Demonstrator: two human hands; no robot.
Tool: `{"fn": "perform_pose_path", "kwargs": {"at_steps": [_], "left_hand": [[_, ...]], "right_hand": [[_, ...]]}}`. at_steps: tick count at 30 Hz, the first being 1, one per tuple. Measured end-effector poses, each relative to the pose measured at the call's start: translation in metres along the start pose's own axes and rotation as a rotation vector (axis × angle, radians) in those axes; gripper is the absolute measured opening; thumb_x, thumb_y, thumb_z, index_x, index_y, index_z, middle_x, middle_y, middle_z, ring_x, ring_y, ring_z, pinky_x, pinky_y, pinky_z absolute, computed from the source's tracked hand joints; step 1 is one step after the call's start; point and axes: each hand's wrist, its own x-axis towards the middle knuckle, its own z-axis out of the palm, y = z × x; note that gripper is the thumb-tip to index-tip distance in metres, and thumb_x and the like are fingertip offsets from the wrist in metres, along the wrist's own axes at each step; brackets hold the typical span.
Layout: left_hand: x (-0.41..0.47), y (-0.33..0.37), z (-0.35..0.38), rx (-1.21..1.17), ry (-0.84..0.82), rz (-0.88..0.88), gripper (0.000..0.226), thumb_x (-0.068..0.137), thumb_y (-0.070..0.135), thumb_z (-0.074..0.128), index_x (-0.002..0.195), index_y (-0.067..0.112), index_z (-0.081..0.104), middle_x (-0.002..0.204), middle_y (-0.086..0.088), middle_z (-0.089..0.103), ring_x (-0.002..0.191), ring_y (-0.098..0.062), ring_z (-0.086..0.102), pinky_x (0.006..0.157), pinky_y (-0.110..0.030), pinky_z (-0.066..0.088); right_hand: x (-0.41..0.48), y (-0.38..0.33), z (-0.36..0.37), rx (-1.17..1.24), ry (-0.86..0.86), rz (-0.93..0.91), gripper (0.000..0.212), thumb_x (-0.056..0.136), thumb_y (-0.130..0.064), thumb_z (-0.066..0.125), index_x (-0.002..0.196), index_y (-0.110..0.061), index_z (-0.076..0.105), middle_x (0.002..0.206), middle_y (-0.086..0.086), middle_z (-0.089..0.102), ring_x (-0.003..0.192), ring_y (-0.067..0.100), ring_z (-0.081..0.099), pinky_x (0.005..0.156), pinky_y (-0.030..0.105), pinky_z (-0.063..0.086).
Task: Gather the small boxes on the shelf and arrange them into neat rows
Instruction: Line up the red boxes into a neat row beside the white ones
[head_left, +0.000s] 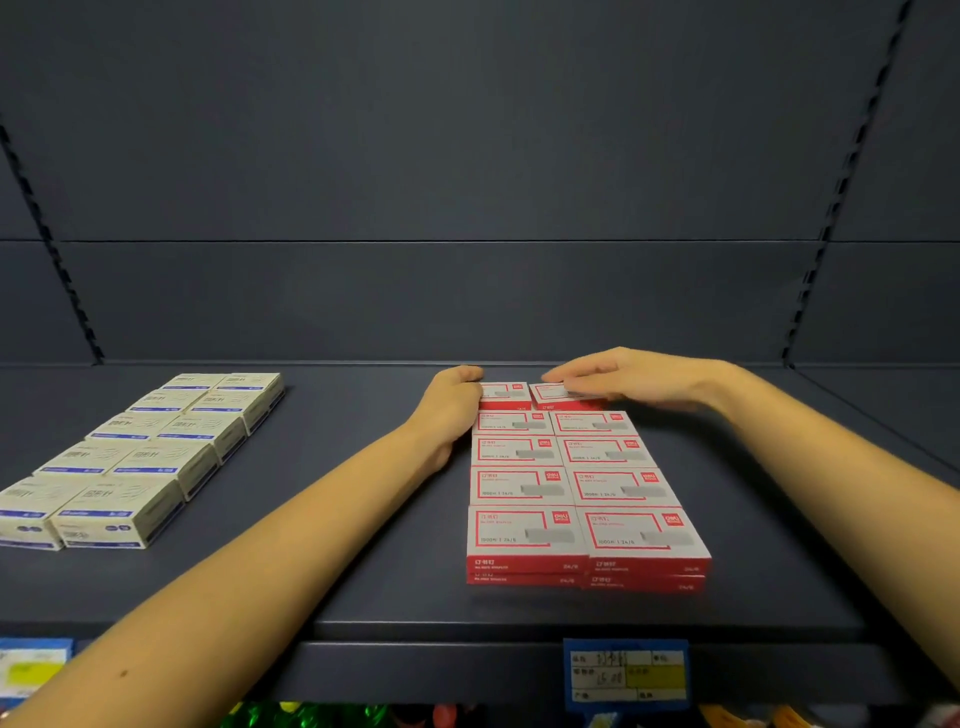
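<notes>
Red boxes (582, 488) sit in two tight columns on the shelf (363, 545). The left hand (451, 410) curls its fingers against the back-left box, grip unclear. The right hand (639, 382) lays straight fingers flat on the back-right one

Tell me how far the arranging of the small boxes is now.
Done: white boxes and red boxes lie in paired columns. In hand: the left hand holds the back-left red box, the right hand rests flat on the back-right red box. Left: that back row looks not yet lined up.
</notes>
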Motion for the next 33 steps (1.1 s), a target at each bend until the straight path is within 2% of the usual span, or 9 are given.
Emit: {"fn": "perform_pose_path", "kwargs": {"at_steps": [4, 6, 9, 14, 16, 20, 23, 26, 33], "left_hand": [[-0.002, 0.001, 0.001, 0.013, -0.037, 0.005, 0.035, 0.099, 0.014, 0.034, 0.133, 0.012, 0.042, 0.096, -0.001, 0.06, 0.069, -0.009, 0.06, 0.045, -0.011, 0.048], [-0.003, 0.002, 0.0, 0.034, -0.064, 0.016, 0.023, 0.098, 0.016, 0.034, 0.101, 0.018, 0.056, 0.085, 0.0, 0.063, 0.065, -0.008, 0.061, 0.047, -0.012, 0.049], [-0.003, 0.002, 0.0, 0.068, -0.086, 0.029, 0.033, 0.098, 0.017, 0.034, 0.07, 0.023, 0.05, 0.074, 0.001, 0.064, 0.057, -0.007, 0.063, 0.049, -0.013, 0.05], [-0.005, 0.0, 0.003, 0.108, -0.104, 0.076, 0.031, 0.098, 0.016, 0.032, 0.08, 0.013, 0.057, 0.079, -0.004, 0.066, 0.049, -0.004, 0.063, 0.042, -0.012, 0.046], [-0.006, 0.0, 0.004, 0.107, -0.103, 0.09, 0.03, 0.097, 0.013, 0.032, 0.087, 0.007, 0.059, 0.083, -0.011, 0.065, 0.048, -0.005, 0.061, 0.041, -0.011, 0.043], [-0.005, -0.002, 0.005, 0.105, -0.071, 0.1, 0.036, 0.094, 0.009, 0.031, 0.067, 0.018, 0.053, 0.075, -0.005, 0.061, 0.054, -0.009, 0.058, 0.047, -0.016, 0.044], [-0.005, -0.002, 0.005, 0.12, -0.068, 0.104, 0.039, 0.095, 0.009, 0.031, 0.066, 0.019, 0.055, 0.072, -0.002, 0.062, 0.053, -0.007, 0.059, 0.046, -0.015, 0.044], [-0.006, -0.001, 0.005, 0.138, -0.082, 0.106, 0.038, 0.095, 0.01, 0.032, 0.069, 0.021, 0.057, 0.072, 0.001, 0.064, 0.051, -0.005, 0.061, 0.046, -0.015, 0.046], [-0.009, 0.002, 0.009, 0.191, -0.066, 0.091, 0.028, 0.098, 0.016, 0.034, 0.117, 0.013, 0.055, 0.092, 0.001, 0.065, 0.067, -0.009, 0.062, 0.044, -0.011, 0.046]], "right_hand": [[-0.007, -0.005, 0.007, 0.07, 0.045, -0.007, 0.019, 0.091, -0.032, 0.051, 0.1, -0.047, 0.06, 0.101, -0.024, 0.068, 0.095, -0.002, 0.065, 0.07, 0.012, 0.053], [-0.011, -0.004, 0.008, 0.12, 0.067, -0.001, 0.019, 0.091, -0.03, 0.052, 0.1, -0.044, 0.063, 0.098, -0.021, 0.07, 0.093, -0.001, 0.066, 0.066, 0.011, 0.052], [-0.015, -0.003, 0.013, 0.165, 0.11, 0.007, 0.018, 0.091, -0.031, 0.053, 0.097, -0.042, 0.065, 0.097, -0.018, 0.071, 0.091, 0.002, 0.068, 0.066, 0.014, 0.053], [-0.016, -0.001, 0.025, 0.249, 0.223, 0.054, 0.017, 0.091, -0.029, 0.053, 0.087, -0.039, 0.067, 0.086, -0.015, 0.073, 0.076, 0.003, 0.07, 0.064, 0.017, 0.053], [-0.017, -0.001, 0.028, 0.271, 0.251, 0.076, 0.016, 0.092, -0.026, 0.052, 0.097, -0.032, 0.066, 0.09, -0.013, 0.072, 0.078, 0.006, 0.069, 0.07, 0.02, 0.053], [-0.018, -0.005, 0.033, 0.287, 0.288, 0.103, 0.019, 0.094, -0.023, 0.05, 0.105, -0.026, 0.065, 0.089, -0.01, 0.071, 0.076, 0.006, 0.067, 0.067, 0.021, 0.052], [-0.018, -0.006, 0.038, 0.302, 0.325, 0.113, 0.018, 0.095, -0.023, 0.048, 0.102, -0.027, 0.064, 0.087, -0.009, 0.07, 0.074, 0.007, 0.068, 0.07, 0.023, 0.053], [-0.016, -0.007, 0.042, 0.334, 0.365, 0.124, 0.021, 0.095, -0.023, 0.048, 0.108, -0.024, 0.064, 0.089, -0.009, 0.069, 0.069, 0.007, 0.067, 0.055, 0.015, 0.051], [-0.011, -0.006, 0.046, 0.34, 0.399, 0.144, 0.027, 0.096, -0.022, 0.045, 0.119, -0.022, 0.059, 0.105, -0.004, 0.067, 0.072, 0.007, 0.064, 0.046, 0.01, 0.044]]}}
